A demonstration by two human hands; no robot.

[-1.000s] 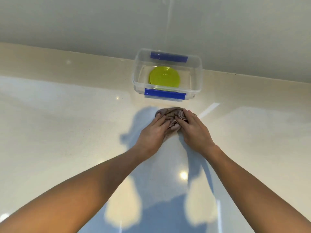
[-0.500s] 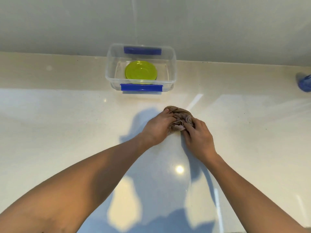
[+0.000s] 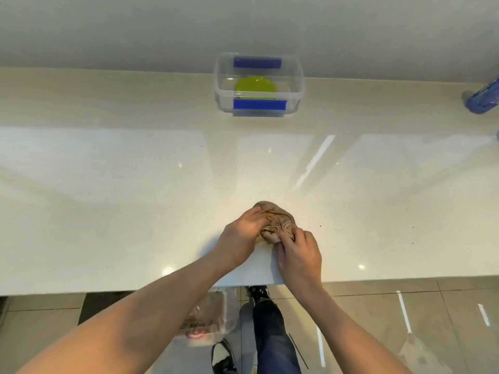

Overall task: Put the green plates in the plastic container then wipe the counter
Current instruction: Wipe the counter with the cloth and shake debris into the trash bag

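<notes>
left hand [image 3: 239, 236] and right hand [image 3: 299, 255] gripping cloth [image 3: 275, 218], counter [image 3: 135, 198]

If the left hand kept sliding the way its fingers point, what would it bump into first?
The left hand already grips the brown cloth, so it meets that first. Beyond it the counter looks bare toward the far right; the plastic container seems off that line, though depth is unclear.

Single view, head-worn, wide-angle. Looks forward and steeply down across bench [image 3: 135, 211] toward back wall [image 3: 108, 28]. Hands [image 3: 270, 238] close, lower centre; plastic container [image 3: 259, 85] far, against wall. Bench front edge and floor [image 3: 405, 319] visible beneath. No second view.
</notes>
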